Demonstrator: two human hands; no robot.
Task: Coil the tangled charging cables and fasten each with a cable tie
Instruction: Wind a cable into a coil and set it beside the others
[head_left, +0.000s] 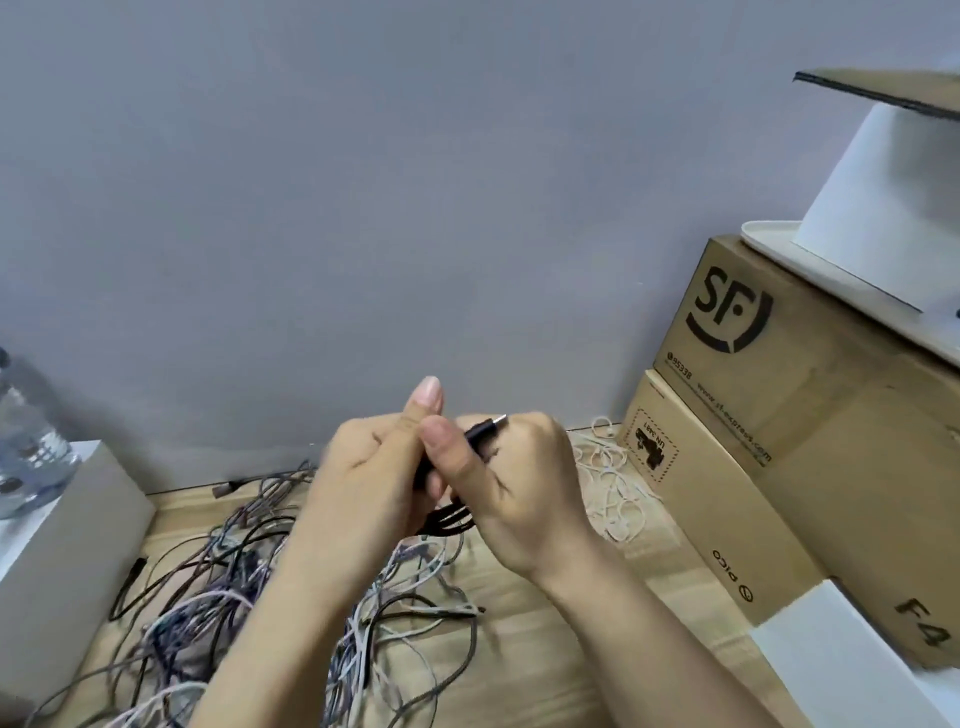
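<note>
Two forearms rising from the bottom edge, meeting at frame centre. Left hand (363, 478) curled round a black cable (447, 514), thumb pointing up. Right hand (514, 483) clamped on the same cable, thumb pressed over it, metal plug (497, 420) poking out above the knuckles. Coiled black loops showing between both palms. Below and lower left, tangled cables (249, 613) spread over the wooden floor (524, 670). Right of the hands, white ties (615, 493) heaped loosely by stacked cardboard boxes (769, 374). White box (67, 530) at left edge, clear bottle (26, 441) standing on it. Grey wall (363, 208) behind.
</note>
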